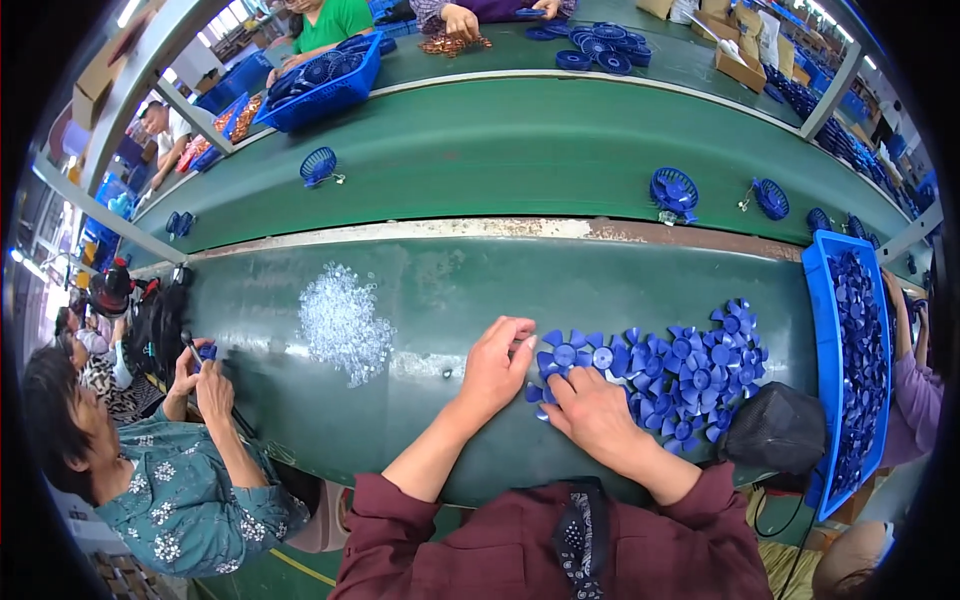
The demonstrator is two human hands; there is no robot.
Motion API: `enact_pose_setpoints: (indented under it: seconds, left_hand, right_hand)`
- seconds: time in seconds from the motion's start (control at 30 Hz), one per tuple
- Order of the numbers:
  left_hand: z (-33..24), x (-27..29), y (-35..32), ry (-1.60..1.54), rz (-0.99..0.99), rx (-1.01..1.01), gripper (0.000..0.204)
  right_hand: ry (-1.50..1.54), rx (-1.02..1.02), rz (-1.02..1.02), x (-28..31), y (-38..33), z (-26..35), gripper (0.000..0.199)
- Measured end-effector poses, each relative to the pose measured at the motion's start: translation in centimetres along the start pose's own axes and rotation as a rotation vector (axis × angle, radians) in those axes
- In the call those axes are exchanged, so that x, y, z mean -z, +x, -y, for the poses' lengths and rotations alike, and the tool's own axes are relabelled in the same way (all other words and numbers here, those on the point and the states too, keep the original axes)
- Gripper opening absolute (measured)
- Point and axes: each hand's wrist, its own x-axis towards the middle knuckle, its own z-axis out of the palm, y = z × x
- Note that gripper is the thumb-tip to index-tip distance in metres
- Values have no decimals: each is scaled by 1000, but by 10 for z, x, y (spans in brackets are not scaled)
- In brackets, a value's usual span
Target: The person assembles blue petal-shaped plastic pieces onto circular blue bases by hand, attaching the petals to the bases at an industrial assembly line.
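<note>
A spread-out heap of small blue fan blades [700,375] covers the right part of the green bench. My right hand [598,415] is at the heap's left edge, its thumb and fingers bent around a blue fan blade [536,393] that they partly cover. Just left of it, my left hand [495,368] rests over the bench with its fingers curled in toward the thumb. Whatever it may hold is hidden. Farther left lies a pile of small clear plastic pieces [345,322].
A long blue bin [815,330] full of fan blades stands at the right end, beside a black cloth-covered object [776,428]. Beyond the bench's ledge, a green conveyor [480,150] carries blue fan housings [675,192]. A co-worker [170,480] sits at the left, holding a blue part.
</note>
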Motion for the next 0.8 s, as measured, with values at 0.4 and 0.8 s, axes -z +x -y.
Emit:
enact_pose_setpoints:
  seconds: [0.4, 0.8]
  left_hand:
    - [7, 6, 3, -187, -68, 106, 22]
    - [83, 150, 159, 714, -423, -3, 53]
  right_hand:
    - [757, -153, 108, 14, 8, -1, 27]
    - [28, 147, 162, 16, -14, 23, 29]
